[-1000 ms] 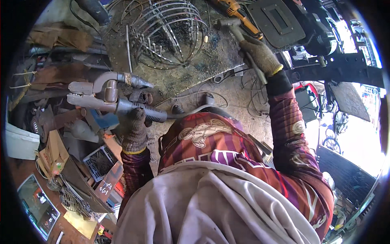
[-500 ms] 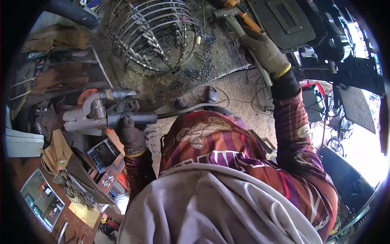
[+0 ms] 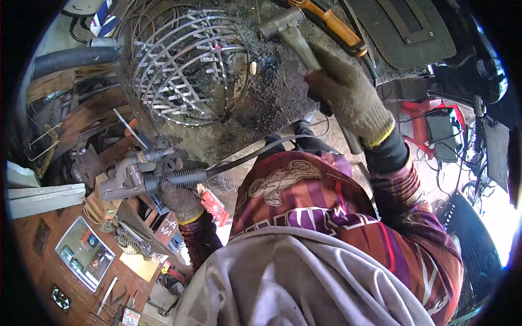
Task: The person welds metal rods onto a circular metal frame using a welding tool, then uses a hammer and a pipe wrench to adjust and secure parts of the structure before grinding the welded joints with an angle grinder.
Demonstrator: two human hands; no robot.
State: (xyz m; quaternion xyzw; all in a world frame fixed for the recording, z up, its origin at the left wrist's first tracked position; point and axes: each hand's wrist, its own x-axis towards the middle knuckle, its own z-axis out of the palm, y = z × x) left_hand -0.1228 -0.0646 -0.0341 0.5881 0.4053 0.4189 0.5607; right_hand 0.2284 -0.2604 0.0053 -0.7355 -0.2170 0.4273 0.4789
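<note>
My left hand (image 3: 182, 202), in a knitted work glove, is closed round the black ribbed handle of a welding electrode holder (image 3: 128, 182). Its metal jaws point left, and a dark cable (image 3: 247, 159) runs from its right end toward my body. At upper right my gloved right hand (image 3: 350, 95) grips a hammer (image 3: 298, 41) by its metal handle; the head points up and left over the table. Between the two hands, on the dark worktable (image 3: 272, 100), sits a rounded cage of bent metal rods (image 3: 187, 68). No part of the cage is touched by either hand.
An orange-handled tool (image 3: 331, 24) and a dark welding mask (image 3: 399, 32) lie beyond my right hand. Scrap wood and metal (image 3: 81, 117) crowd the left side. A red-framed machine with cables (image 3: 443, 127) stands at right. At lower left is a brown board (image 3: 43, 261).
The view has shifted, so the cage appears further left. My right hand and the hammer show lower and larger. Both hands keep their holds.
</note>
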